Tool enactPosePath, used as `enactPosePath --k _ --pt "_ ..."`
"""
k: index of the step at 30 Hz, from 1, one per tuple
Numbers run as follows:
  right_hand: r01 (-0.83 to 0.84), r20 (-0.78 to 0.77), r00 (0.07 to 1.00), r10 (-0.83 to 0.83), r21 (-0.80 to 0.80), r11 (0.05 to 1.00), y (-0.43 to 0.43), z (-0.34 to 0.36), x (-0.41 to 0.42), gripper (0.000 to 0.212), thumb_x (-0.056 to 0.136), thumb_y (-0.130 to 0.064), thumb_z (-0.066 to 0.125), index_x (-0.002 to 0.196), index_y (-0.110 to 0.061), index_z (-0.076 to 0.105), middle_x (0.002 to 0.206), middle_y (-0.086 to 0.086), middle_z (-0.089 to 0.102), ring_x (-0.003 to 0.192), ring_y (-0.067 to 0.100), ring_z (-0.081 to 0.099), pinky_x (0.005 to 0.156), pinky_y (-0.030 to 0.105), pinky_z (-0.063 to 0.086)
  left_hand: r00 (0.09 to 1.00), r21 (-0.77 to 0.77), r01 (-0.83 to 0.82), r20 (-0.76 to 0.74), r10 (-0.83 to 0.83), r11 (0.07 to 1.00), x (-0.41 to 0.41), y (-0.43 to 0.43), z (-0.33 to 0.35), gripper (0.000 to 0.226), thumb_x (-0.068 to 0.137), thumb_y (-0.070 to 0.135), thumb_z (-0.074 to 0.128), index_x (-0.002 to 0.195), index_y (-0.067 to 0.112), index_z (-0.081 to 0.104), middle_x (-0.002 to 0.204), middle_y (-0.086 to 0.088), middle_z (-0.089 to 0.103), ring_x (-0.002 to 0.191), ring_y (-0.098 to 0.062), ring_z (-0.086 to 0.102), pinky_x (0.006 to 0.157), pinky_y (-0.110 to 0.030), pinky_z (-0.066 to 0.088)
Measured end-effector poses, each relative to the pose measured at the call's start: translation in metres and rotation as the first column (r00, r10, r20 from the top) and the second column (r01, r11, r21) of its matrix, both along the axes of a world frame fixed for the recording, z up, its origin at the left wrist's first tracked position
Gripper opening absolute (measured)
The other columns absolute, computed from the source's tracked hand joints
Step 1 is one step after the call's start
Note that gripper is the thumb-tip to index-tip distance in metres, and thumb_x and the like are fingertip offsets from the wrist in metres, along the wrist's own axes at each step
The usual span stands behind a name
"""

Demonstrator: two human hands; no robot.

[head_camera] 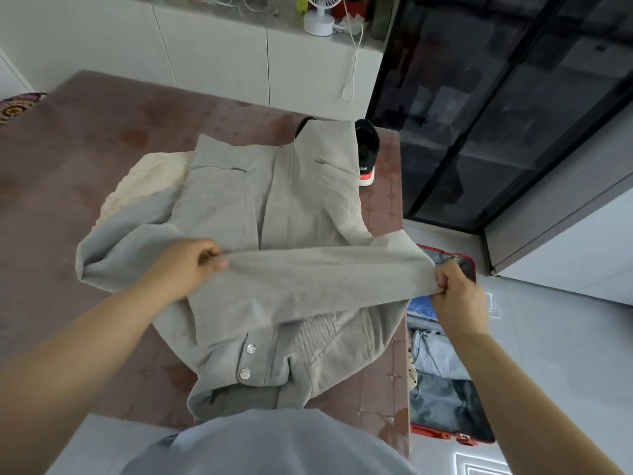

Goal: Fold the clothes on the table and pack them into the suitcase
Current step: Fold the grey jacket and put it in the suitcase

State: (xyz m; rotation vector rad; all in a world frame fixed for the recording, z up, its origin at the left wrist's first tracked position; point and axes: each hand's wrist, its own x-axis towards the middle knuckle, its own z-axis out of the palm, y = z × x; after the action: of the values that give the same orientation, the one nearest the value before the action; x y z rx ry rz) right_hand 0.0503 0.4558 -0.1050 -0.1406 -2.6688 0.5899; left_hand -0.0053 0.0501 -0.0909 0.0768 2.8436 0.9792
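A grey jacket (274,207) with zip pockets and two metal snaps lies spread on the brown table (85,173), collar toward me. One sleeve is stretched across the jacket's body. My left hand (191,265) pinches that sleeve near the middle of the jacket. My right hand (455,293) grips the sleeve's other end at the table's right edge. A cream knitted garment (144,183) pokes out from under the jacket's left side. The open red suitcase (445,435) lies on the floor to the right, with folded clothes inside.
A black sneaker (366,149) with a red sole stands at the table's far right corner. White cabinets with a small fan (320,12) and a dangling cable stand behind. Dark glass doors (496,97) fill the right side. Pale floor surrounds the suitcase.
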Motion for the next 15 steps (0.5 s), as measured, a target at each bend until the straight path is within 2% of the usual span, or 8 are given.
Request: enactPosePath --k 1,3,5,7,9,12,13,15 --pt "0.051 0.181 0.982 -0.059 0.050 0.997 0.000 -0.007 0.003 0.022 0.078 0.005 0.047 0.077 -0.014 0.035 0.057 0.007 0.045 0.048 0.025 0.033 0.042 0.022 0.018 0.998 0.023 -0.031 -0.047 0.032 0.999 -0.005 0.000 0.006 0.011 0.083 0.024 0.068 0.078 0.017 0.061 0.078 0.000 0.063 0.076 -0.019 0.057 0.065 -0.029 0.039" --pt "0.030 0.561 0.819 -0.126 0.177 0.984 -0.001 -0.022 0.012 0.015 0.088 -0.004 0.044 0.097 -0.014 0.038 0.079 0.013 0.062 0.059 0.027 0.046 0.048 0.029 0.028 0.998 -0.015 -0.014 -0.065 0.013 1.000 -0.011 0.002 0.006 0.013 0.083 0.027 0.068 0.079 0.016 0.063 0.079 0.000 0.064 0.078 -0.019 0.057 0.069 -0.031 0.040" --pt "0.018 0.730 0.670 -0.133 0.163 0.986 0.000 -0.035 0.021 0.031 0.090 -0.012 0.045 0.120 -0.014 0.034 0.103 0.013 0.064 0.074 0.030 0.055 0.061 0.033 0.040 0.997 -0.209 0.064 -0.031 -0.072 0.976 -0.009 0.009 -0.005 0.021 0.084 0.034 0.064 0.081 0.013 0.064 0.081 -0.003 0.064 0.086 -0.023 0.056 0.070 -0.031 0.036" --pt "0.003 0.775 0.631 -0.020 0.024 1.000 0.007 -0.040 0.020 0.057 0.085 -0.018 0.059 0.132 -0.012 0.028 0.122 0.013 0.052 0.100 0.031 0.055 0.078 0.040 0.046 0.993 -0.368 0.078 -0.051 -0.104 0.926 -0.004 0.011 -0.015 0.032 0.085 0.043 0.060 0.080 0.011 0.061 0.082 -0.005 0.059 0.089 -0.025 0.051 0.073 -0.031 0.035" --pt "0.002 0.773 0.617 0.145 -0.186 0.983 0.009 -0.029 0.009 0.079 0.078 -0.020 0.070 0.140 -0.013 0.022 0.133 0.009 0.039 0.117 0.027 0.045 0.094 0.039 0.043 0.993 -0.312 0.015 -0.105 -0.050 0.950 -0.002 0.010 -0.008 0.035 0.082 0.046 0.062 0.072 0.014 0.053 0.075 -0.001 0.053 0.081 -0.022 0.049 0.070 -0.031 0.036" --pt "0.291 0.655 0.731 0.193 -0.555 0.779 0.005 -0.013 -0.020 0.060 0.086 -0.030 0.063 0.137 -0.017 0.035 0.127 0.001 0.044 0.114 0.021 0.046 0.091 0.032 0.038 0.999 -0.079 -0.043 -0.016 0.041 0.996 -0.004 0.010 0.010 0.037 0.080 0.042 0.066 0.066 0.011 0.051 0.062 0.000 0.051 0.061 -0.019 0.049 0.055 -0.030 0.032" --pt "0.377 0.653 0.744 0.139 -0.583 0.720 0.004 -0.013 -0.029 0.054 0.086 -0.040 0.058 0.133 -0.017 0.042 0.123 0.000 0.047 0.113 0.023 0.048 0.091 0.033 0.037 0.998 -0.018 -0.043 0.046 0.044 0.999 -0.005 0.012 0.016 0.038 0.080 0.041 0.067 0.065 0.010 0.050 0.059 0.001 0.048 0.057 -0.017 0.045 0.053 -0.029 0.030" --pt "0.393 0.684 0.723 0.095 -0.521 0.757 -0.001 -0.016 -0.041 0.047 0.088 -0.046 0.053 0.119 -0.010 0.055 0.114 0.005 0.054 0.107 0.026 0.052 0.091 0.033 0.040 0.984 0.069 -0.062 0.170 0.049 0.996 -0.007 0.015 0.027 0.038 0.079 0.041 0.068 0.064 0.011 0.051 0.058 0.002 0.044 0.056 -0.013 0.041 0.053 -0.026 0.029"
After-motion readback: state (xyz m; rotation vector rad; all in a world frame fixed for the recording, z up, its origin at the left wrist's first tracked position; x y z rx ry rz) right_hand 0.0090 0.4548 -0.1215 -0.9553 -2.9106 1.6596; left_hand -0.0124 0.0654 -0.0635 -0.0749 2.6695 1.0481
